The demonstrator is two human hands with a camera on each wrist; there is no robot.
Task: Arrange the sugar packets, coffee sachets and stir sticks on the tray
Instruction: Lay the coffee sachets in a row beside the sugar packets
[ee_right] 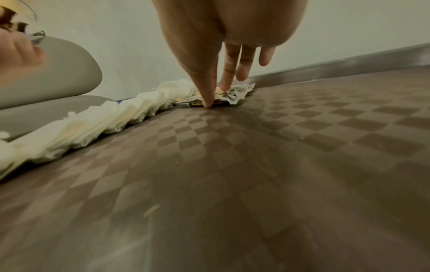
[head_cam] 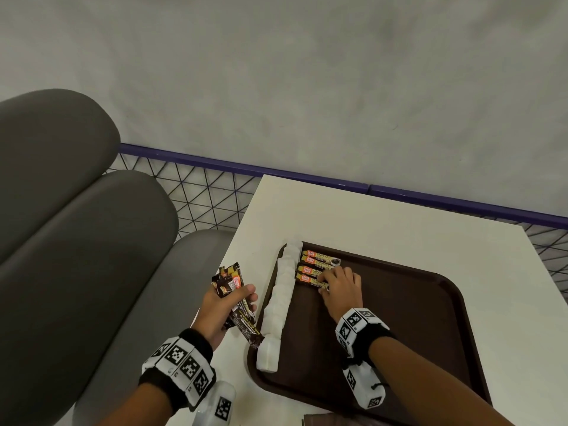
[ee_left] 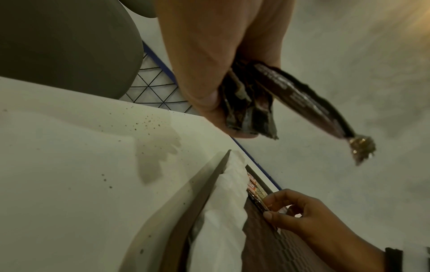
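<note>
A brown tray (head_cam: 399, 318) lies on the white table. White sugar packets (head_cam: 281, 298) run in a row along the tray's left edge (ee_right: 93, 119). Beside them, several coffee sachets (head_cam: 316, 267) lie side by side at the tray's far left. My right hand (head_cam: 333, 285) rests on the nearest sachet, with straight fingers (ee_right: 229, 70) and the thumb tip pressing it onto the tray. My left hand (head_cam: 229, 305) hovers over the table left of the tray and grips a bunch of dark coffee sachets (head_cam: 235, 298) (ee_left: 291, 99). I see no stir sticks.
The white table (head_cam: 384, 222) ends close to my left hand, with grey padded seats (head_cam: 76, 226) beyond the edge. A purple rail with wire mesh (head_cam: 215, 186) runs behind the table. A brown object's corner (head_cam: 319, 419) shows at the near edge.
</note>
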